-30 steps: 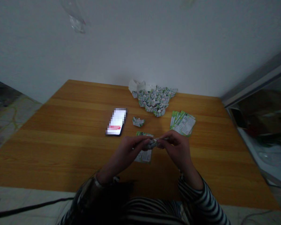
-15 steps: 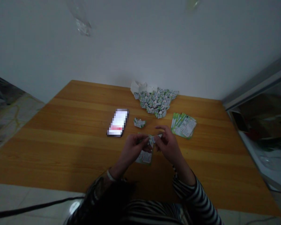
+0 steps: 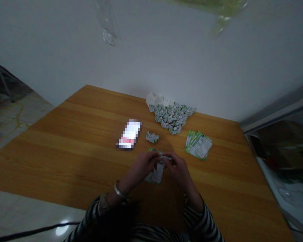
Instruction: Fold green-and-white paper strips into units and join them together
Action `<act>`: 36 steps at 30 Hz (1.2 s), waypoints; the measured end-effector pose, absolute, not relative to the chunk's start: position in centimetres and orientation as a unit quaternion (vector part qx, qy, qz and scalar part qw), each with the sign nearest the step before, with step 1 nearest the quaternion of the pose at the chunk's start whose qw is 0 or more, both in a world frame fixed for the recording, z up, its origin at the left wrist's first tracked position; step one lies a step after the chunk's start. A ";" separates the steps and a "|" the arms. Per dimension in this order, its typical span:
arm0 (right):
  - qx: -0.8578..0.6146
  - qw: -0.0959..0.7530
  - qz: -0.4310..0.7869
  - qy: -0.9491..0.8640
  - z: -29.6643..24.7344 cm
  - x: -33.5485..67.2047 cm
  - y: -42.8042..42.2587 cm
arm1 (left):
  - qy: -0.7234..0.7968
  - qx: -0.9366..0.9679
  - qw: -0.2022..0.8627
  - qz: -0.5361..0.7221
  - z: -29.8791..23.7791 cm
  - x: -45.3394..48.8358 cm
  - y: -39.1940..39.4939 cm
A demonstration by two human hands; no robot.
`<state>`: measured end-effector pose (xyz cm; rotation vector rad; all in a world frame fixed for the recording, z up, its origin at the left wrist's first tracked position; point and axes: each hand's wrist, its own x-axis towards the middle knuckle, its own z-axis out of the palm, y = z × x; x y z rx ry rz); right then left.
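The left grip point(image 3: 141, 166) and right grip point(image 3: 178, 167) are both closed on a folded green-and-white paper strip point(image 3: 164, 157), its long axis lying crosswise between them (neither clearly nearer).

A dim room with a wooden table against a wall

A honey-toned wooden table point(image 3: 65, 148) stood against a plain white wall point(image 3: 166, 57), its grain running lengthwise. Pale polished floor tiles point(image 3: 20, 215) caught a bright reflection point(image 3: 62, 229) beside a black cable point(image 3: 35, 231). A grey-framed dark glass panel point(image 3: 277, 144) stood at right, and the light was low.
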<state>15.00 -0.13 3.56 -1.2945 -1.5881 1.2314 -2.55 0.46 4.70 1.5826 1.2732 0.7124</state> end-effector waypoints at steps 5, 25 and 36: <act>-0.489 0.408 0.472 -0.610 3.0 15.9 0.3 | 0.475 0.641 0.519 0.306 4.4 -3.5 0.6; -0.462 0.229 0.462 -0.722 5.3 17.5 3.4 | 0.452 0.777 0.390 0.202 5.1 -3.8 1.8; -0.514 0.356 0.477 -0.618 3.2 17.1 7.3 | 0.607 0.448 0.407 0.515 1.8 -3.4 3.8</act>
